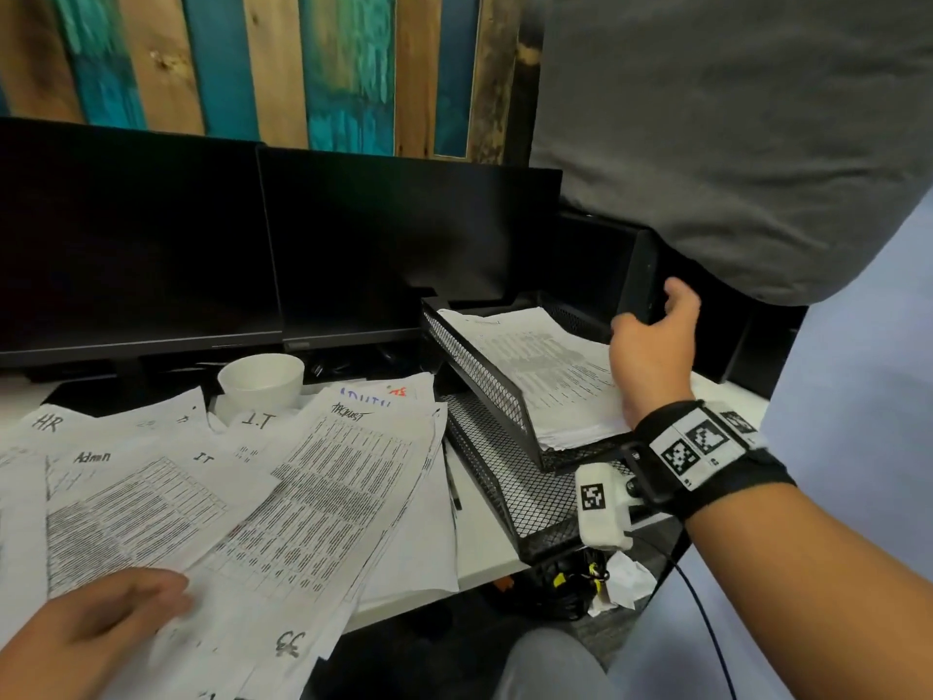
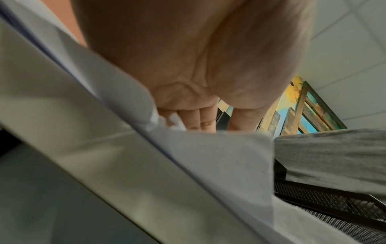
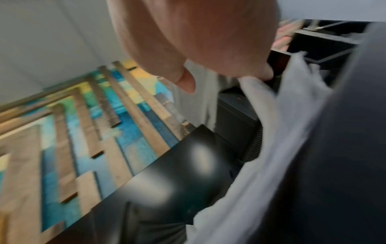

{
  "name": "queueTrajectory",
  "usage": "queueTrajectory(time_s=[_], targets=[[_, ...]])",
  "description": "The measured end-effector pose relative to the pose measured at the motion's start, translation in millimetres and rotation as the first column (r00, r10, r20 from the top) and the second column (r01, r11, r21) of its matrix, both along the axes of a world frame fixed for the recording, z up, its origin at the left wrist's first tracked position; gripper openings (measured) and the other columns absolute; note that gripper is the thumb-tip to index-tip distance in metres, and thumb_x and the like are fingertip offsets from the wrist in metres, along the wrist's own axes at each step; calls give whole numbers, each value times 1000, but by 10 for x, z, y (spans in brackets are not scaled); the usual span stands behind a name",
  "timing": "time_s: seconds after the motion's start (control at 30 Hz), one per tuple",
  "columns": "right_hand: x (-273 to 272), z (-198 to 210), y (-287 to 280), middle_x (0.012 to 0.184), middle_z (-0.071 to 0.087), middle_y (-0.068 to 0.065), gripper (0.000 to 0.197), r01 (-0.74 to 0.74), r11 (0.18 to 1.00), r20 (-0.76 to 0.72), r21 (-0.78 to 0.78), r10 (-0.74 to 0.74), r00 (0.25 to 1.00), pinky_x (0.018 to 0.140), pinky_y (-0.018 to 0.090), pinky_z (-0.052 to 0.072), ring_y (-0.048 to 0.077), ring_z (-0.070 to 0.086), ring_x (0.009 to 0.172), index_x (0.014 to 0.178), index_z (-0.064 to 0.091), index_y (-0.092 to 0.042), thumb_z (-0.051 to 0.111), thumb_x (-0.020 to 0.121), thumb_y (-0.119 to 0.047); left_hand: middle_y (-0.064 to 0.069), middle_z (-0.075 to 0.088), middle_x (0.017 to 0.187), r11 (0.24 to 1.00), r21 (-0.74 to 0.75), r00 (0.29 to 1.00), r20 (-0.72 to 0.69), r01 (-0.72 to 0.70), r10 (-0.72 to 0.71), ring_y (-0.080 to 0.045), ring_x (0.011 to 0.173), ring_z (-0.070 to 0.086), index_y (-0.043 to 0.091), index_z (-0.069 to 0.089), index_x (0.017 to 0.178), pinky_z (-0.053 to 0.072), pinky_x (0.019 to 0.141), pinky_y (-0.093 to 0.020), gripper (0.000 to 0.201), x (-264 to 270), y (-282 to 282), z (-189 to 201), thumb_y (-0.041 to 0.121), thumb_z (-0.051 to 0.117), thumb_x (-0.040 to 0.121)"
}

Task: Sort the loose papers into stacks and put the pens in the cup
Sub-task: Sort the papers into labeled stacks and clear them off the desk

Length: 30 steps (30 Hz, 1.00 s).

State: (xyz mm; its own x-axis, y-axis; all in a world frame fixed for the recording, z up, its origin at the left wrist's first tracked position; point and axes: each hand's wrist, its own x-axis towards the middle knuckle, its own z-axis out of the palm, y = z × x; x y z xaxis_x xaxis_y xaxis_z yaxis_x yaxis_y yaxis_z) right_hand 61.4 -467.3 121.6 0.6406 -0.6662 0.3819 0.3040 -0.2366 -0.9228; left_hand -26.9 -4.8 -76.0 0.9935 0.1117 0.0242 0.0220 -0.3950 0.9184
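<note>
Loose printed papers (image 1: pixel 282 477), some hand-labelled HR, Admin and IT, lie fanned over the white desk. My left hand (image 1: pixel 101 629) rests on top of their near edge at the bottom left, fingers laid over the sheets; the left wrist view shows the fingers (image 2: pixel 200 118) against pale paper (image 2: pixel 188 165). A white cup (image 1: pixel 260 381) stands behind the papers, with no pen showing in it. My right hand (image 1: pixel 651 346) hovers over a paper stack (image 1: pixel 545 366) in the upper black mesh tray (image 1: pixel 474 366), thumb and fingers apart, holding nothing. A thin dark stick, perhaps a pen (image 1: pixel 453 485), lies beside the trays.
A lower mesh tray (image 1: pixel 510 477) sits under the upper one at the desk's front right corner. Two dark monitors (image 1: pixel 136 234) stand at the back and a black box (image 1: pixel 636 275) lies past the trays. Grey fabric (image 1: pixel 732 144) fills the upper right.
</note>
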Motion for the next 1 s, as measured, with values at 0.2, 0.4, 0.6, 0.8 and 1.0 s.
queueTrajectory(time_s=[0.2, 0.4, 0.6, 0.8, 1.0], targets=[[-151, 100, 753, 105, 71, 7, 37, -268, 959, 261, -95, 284, 923, 86, 33, 62, 14, 71, 84, 108, 63, -19, 44, 95, 11, 6, 82, 85, 999, 18, 1000, 4, -27, 27, -11, 94, 73, 18, 79, 92, 41, 71, 0, 6, -26, -129, 202, 14, 75, 91], [60, -581, 1494, 116, 73, 1, 23, -604, 790, -313, -102, 551, 774, 99, 43, 60, 15, 70, 107, 120, 72, -19, 65, 99, -13, 10, 81, 95, 995, 101, 1000, 11, 25, -26, -20, 80, 73, 34, 77, 93, 51, 74, -30, 13, -79, -68, 251, 24, 69, 97], [349, -1207, 1596, 133, 60, -2, 50, -572, 820, -604, -19, 447, 660, 94, 29, 44, 14, 57, 107, 146, 53, -11, 67, 98, -10, 14, 80, 92, 987, 158, 999, 32, -21, 16, -12, 87, 73, 26, 76, 95, 53, 87, -33, 6, -95, -44, 352, 26, 71, 96], [544, -1309, 1593, 93, 64, 1, 22, -453, 877, -604, 159, 449, 659, 63, 27, 48, 15, 60, 78, 100, 57, -20, 62, 98, 2, 10, 81, 91, 994, 100, 999, 5, -48, 48, -15, 80, 72, 27, 76, 95, 54, 87, -36, 6, -71, -25, 297, 23, 71, 96], [958, -1648, 1459, 90, 78, 12, 32, -393, 915, -512, 91, 381, 770, 82, 54, 65, 32, 78, 86, 77, 69, -22, 87, 52, -14, 10, 81, 91, 996, 74, 999, 15, -49, 48, -10, 75, 69, 28, 76, 94, 55, 83, -37, 8, -80, -8, 282, 23, 70, 96]])
